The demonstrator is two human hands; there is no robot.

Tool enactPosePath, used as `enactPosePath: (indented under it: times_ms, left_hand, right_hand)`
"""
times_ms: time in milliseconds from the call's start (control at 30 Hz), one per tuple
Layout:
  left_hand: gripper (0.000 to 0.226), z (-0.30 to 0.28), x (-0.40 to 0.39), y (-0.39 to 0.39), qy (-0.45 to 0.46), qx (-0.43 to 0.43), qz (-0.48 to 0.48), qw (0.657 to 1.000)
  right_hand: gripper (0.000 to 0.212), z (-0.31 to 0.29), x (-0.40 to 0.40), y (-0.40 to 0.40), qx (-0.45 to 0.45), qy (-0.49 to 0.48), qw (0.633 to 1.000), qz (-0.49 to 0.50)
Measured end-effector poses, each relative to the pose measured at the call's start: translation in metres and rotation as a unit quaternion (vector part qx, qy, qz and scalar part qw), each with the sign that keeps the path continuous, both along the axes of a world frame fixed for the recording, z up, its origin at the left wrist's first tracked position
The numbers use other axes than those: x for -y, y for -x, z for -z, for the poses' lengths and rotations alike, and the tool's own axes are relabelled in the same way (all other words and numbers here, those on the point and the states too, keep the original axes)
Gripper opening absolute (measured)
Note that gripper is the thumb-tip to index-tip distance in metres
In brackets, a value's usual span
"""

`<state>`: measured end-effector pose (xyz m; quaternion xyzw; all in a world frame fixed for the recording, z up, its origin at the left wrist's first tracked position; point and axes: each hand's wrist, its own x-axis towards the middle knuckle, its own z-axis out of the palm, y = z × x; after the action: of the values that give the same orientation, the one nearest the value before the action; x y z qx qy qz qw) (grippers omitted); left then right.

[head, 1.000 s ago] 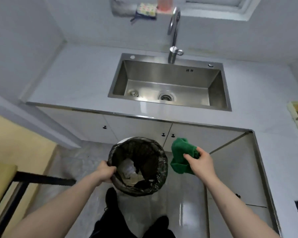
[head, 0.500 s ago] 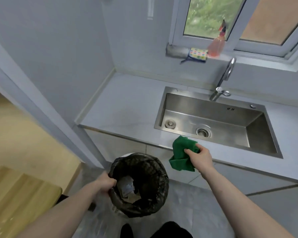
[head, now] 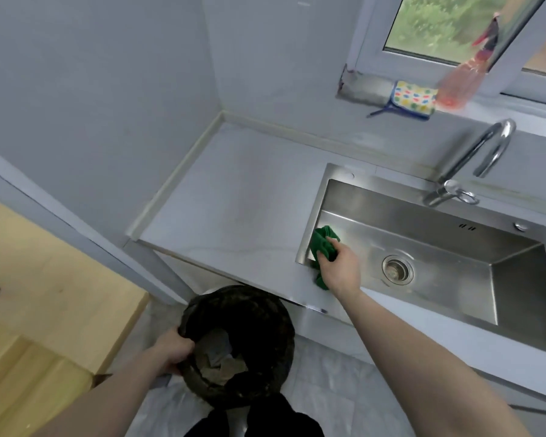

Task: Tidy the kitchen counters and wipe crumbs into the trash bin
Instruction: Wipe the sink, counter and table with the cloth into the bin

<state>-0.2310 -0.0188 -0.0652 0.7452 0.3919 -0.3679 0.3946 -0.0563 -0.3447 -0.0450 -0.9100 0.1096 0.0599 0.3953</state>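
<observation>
Two hands busy: bin held low, cloth at the sink's corner.

You stand at the pale grey stone counter (head: 234, 197) beside the stainless steel sink (head: 423, 244). Your left hand (head: 171, 350) grips the rim of the round, black-lined trash bin (head: 265, 313) below the counter's edge; it looks light. Your right hand (head: 341, 266) clutches the crumpled green cloth (head: 322, 239), soft and limp, so bunch it.

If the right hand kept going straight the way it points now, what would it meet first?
The right hand grips the green cloth and points up-left over the sink corner. Probably the sink's left rim, then bare counter; depth is unclear.
</observation>
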Motion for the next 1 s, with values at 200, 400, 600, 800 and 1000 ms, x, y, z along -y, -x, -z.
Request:
enactPosePath:
  times_ms: [200,400,600,800,1000]
  left_hand:
    - [0.025,0.000,-0.007,-0.014,-0.038,0.006,0.031,0.999]
    - [0.043,0.017,-0.032,-0.026,0.005,-0.013,0.009,1.000]
    - [0.046,0.021,-0.058,-0.043,0.067,-0.039,0.006,0.997]
    - [0.056,0.026,-0.085,-0.059,0.104,-0.058,0.037,0.992]
    - [0.053,0.035,-0.106,-0.068,0.093,-0.063,0.081,0.990]
  right_hand:
    - [0.061,0.034,-0.039,-0.001,-0.052,0.069,0.986,-0.143]
    - [0.086,0.045,-0.029,-0.005,-0.038,0.237,0.948,-0.209]
    - [0.088,0.056,-0.042,-0.003,-0.055,0.293,0.923,-0.245]
    - [0.073,0.060,-0.065,-0.002,-0.069,0.294,0.930,-0.209]
    - [0.069,0.065,-0.098,-0.013,-0.085,0.283,0.943,-0.154]
